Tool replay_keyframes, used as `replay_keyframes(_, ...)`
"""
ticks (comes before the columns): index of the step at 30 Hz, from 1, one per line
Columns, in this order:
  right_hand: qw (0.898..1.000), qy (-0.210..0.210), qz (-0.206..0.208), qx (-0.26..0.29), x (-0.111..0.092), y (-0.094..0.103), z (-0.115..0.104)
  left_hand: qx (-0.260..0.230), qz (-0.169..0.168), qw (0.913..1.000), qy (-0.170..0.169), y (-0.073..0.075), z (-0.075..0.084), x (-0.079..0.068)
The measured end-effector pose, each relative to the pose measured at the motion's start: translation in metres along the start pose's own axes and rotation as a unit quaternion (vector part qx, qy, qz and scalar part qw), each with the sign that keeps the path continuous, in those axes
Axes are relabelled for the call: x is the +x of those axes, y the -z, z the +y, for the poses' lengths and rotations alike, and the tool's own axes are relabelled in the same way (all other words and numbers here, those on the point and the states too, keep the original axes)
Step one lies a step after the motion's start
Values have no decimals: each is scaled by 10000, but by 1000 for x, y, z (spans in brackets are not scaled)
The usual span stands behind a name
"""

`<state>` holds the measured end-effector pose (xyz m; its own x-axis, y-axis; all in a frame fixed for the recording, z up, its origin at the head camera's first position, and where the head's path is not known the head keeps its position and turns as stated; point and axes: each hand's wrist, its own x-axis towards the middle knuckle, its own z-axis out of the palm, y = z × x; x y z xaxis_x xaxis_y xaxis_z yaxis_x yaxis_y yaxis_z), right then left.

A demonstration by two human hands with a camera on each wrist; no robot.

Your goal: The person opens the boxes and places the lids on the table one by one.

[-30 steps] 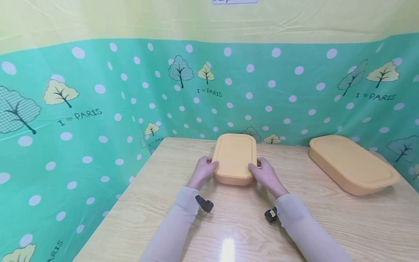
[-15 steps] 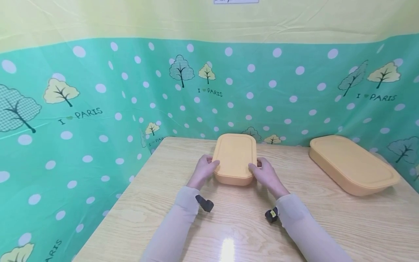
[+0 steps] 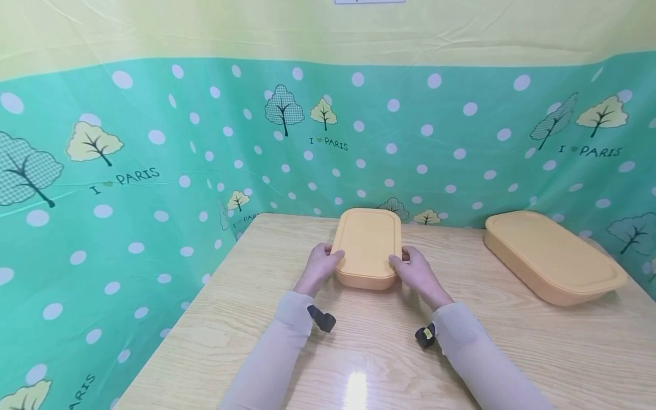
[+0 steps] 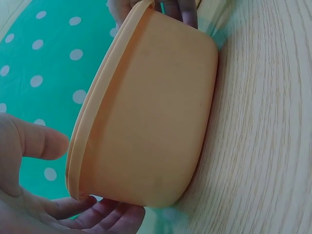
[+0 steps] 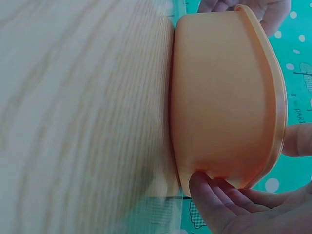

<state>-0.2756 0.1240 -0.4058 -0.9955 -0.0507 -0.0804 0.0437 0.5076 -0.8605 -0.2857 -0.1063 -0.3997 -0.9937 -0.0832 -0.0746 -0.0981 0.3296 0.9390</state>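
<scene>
A small orange-yellow lidded food container point(image 3: 367, 242) sits on the wooden table, its lid on top. My left hand point(image 3: 319, 266) grips its left side, thumb over the lid's edge and fingers along the wall. On the opposite side my right hand point(image 3: 416, 273) holds it the same way. In the left wrist view the container's end wall point(image 4: 151, 112) stands on the table surface, the left thumb at the lid rim. The right wrist view shows the right fingers point(image 5: 214, 200) against the side wall and the thumb at the lid's edge. What lies inside is hidden by the lid.
A larger lidded container point(image 3: 553, 253) of the same colour stands at the right of the table point(image 3: 287, 239). Behind and to the left hangs a green dotted curtain point(image 3: 205, 131) with printed trees, close along the table's back edge.
</scene>
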Motion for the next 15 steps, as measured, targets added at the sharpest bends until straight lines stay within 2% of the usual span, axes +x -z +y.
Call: replay_keyframes(15,10000,52,49,15,1,0,1,-24,58,10000,58,-1,1,1)
